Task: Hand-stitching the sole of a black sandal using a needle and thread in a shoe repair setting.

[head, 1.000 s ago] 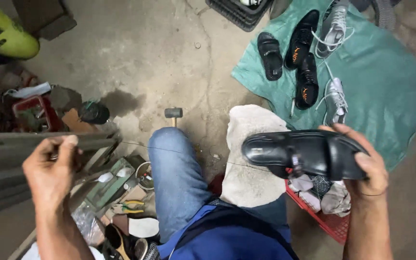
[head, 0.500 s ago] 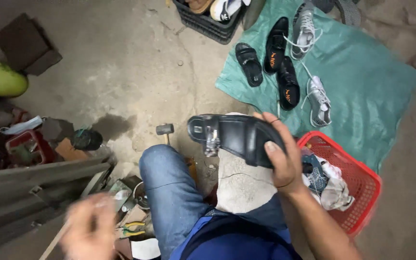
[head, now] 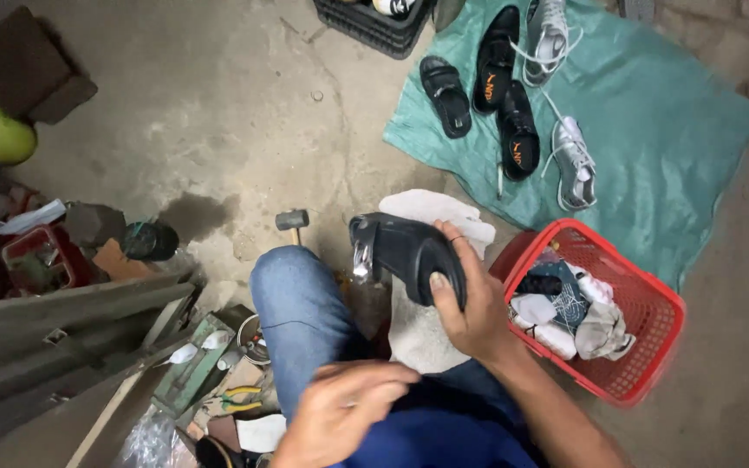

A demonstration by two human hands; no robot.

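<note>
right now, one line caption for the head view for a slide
Right hand grips a black shoe over a white cloth, beside a red basket.

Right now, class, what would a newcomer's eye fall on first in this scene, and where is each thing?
In the middle, the right hand holds a black shoe over a white cloth on the person's lap. Right of it stands a red basket of rags, and beyond lies a green sheet with dark sandals and grey sneakers laid out.

A shoe [head: 409, 251] sits above a cloth [head: 426, 321] draped on the knee, with a basket [head: 652, 347] just to its right. Beyond the basket, a tarp [head: 678, 147] on the floor carries sandals [head: 446, 84] and sneakers [head: 569, 160]; a hammer [head: 292, 219] lies left of the shoe.
</note>
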